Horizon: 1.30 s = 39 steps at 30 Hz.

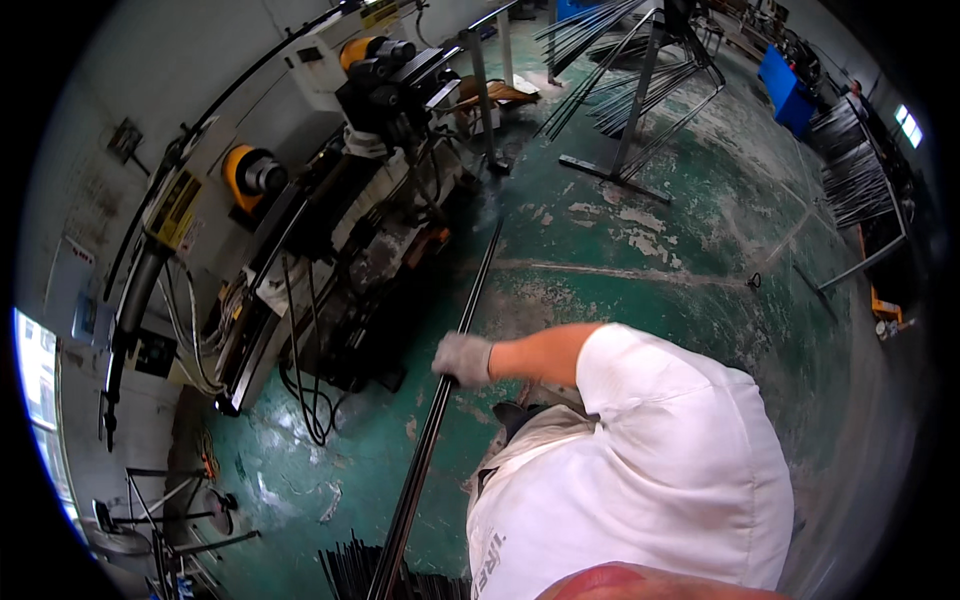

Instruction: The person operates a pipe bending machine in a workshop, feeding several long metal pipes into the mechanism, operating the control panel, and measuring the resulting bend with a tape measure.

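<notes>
My right hand point(463, 359), in a grey work glove, is closed around a few long, thin dark metal rods point(423, 450). The rods slant from the middle of the view down to the lower edge, held together in one narrow bundle over the green floor. Their exact number cannot be made out. My bare forearm and white sleeve reach in from the right. Below the rods' near end lies a stack of more dark rods point(345, 568), partly cut off by the lower edge. My left hand does not show.
To the left stands a long machine with orange-and-black motors point(254, 176) and hanging cables point(305, 400). A steel rack point(632, 120) holds many rods at the far side. Another rod rack point(855, 165) and a blue cabinet point(787, 92) are at right. A metal frame stand point(160, 520) is at lower left.
</notes>
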Tool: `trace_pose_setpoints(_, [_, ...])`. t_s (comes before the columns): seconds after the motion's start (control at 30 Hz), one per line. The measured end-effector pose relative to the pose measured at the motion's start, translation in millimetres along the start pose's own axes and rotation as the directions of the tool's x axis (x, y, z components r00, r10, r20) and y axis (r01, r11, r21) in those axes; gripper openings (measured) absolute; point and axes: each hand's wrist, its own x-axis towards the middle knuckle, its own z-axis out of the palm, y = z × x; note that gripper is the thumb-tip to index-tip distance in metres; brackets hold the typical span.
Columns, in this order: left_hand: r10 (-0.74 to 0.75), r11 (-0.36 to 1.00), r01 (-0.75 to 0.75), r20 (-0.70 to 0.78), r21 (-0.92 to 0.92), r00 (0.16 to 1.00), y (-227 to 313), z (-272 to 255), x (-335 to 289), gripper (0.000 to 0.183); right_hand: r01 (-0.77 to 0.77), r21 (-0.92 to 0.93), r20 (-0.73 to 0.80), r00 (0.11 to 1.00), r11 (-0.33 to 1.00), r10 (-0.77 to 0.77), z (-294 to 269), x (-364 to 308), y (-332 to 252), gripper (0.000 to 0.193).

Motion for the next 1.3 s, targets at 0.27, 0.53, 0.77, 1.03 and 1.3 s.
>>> trace_pose_setpoints(0.27, [0.045, 0.999, -0.039, 0.26, -0.026, 0.965, 3.6, 127.8, 53.1, 0.015, -0.598, -0.232, -0.202, 0.801, 0.767, 0.563, -13.4, -15.2, 133.5, 0.019])
trace_pose_setpoints(0.53, [-0.179, 0.955, 0.256, 0.398, -0.15, 0.9, 1.3, 190.4, 110.6, 0.013, 0.427, 0.417, 0.421, 0.691, -0.802, 0.587, -81.4, 7.7, 66.5, 0.025])
trace_pose_setpoints(0.77, [-0.275, 0.915, 0.38, 0.478, -0.137, 0.835, -27.8, 212.5, 204.5, 0.017, 0.445, 0.665, 0.415, 0.447, -0.6, 0.792, -59.9, 83.5, 117.2, 0.012])
trace_pose_setpoints(1.03, [-0.187, 0.944, 0.307, 0.567, -0.123, 0.802, -54.5, 208.8, 382.3, 0.032, 0.57, 0.736, 0.119, 0.423, -0.366, 0.898, -116.4, 195.7, 180.2, 0.02])
trace_pose_setpoints(1.3, [-0.365, 0.895, 0.43, 0.362, -0.116, 0.858, -122.1, 276.4, 456.4, 0.033, 0.379, 0.894, 0.149, 0.257, -0.241, 0.955, -186.2, 323.4, 238.5, 0.032])
